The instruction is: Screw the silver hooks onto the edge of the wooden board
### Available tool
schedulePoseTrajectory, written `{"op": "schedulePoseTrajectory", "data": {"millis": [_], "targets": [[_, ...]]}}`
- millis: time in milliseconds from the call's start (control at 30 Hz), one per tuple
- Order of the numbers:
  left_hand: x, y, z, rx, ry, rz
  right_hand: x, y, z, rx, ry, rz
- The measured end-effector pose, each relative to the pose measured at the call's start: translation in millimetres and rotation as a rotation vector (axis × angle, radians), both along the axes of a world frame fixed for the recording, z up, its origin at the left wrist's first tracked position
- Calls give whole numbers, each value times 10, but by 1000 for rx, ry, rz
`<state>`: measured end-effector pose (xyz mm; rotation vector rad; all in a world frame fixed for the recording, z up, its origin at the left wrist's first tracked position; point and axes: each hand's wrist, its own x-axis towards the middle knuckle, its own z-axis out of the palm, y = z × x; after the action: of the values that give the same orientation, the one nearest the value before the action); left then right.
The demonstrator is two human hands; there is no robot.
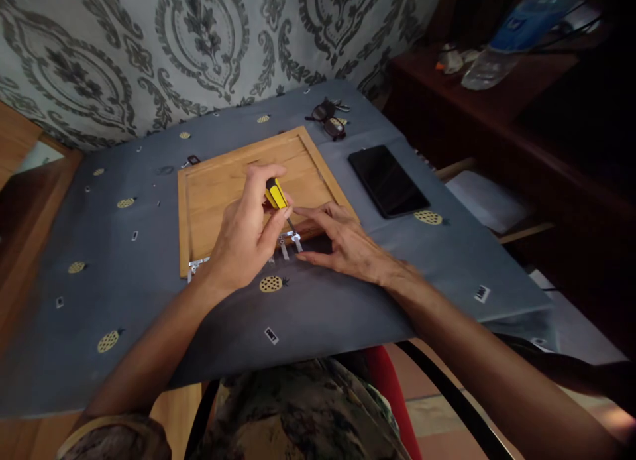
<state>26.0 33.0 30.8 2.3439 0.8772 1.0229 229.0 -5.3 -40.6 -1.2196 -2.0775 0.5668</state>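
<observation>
My left hand [248,228] is closed around the yellow and black handle of a screwdriver [276,193]. The screwdriver leans down, and its tip meets a metal hinge [295,237] at the near edge of a wooden panel [223,188]. My right hand [342,241] has its thumb and fingers on either side of that hinge, steadying it; the exact contact is partly hidden. Just left of it more hinge metal [283,248] shows. Another metal hinge [197,266] sits at the panel's near left corner, partly covered by my left wrist.
A black tablet or phone [388,181] lies right of the panel, with sunglasses [328,118] behind it. The table wears a grey pineapple-print cloth [149,301]. A patterned curtain [199,42] rises behind. A plastic bottle [517,36] lies on a dark wooden surface at right.
</observation>
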Motion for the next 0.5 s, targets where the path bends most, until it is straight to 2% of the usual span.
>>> {"op": "schedulePoseTrajectory", "data": {"millis": [500], "targets": [[12, -2, 13, 85, 38, -46, 4, 2, -4, 8, 19, 8]]}}
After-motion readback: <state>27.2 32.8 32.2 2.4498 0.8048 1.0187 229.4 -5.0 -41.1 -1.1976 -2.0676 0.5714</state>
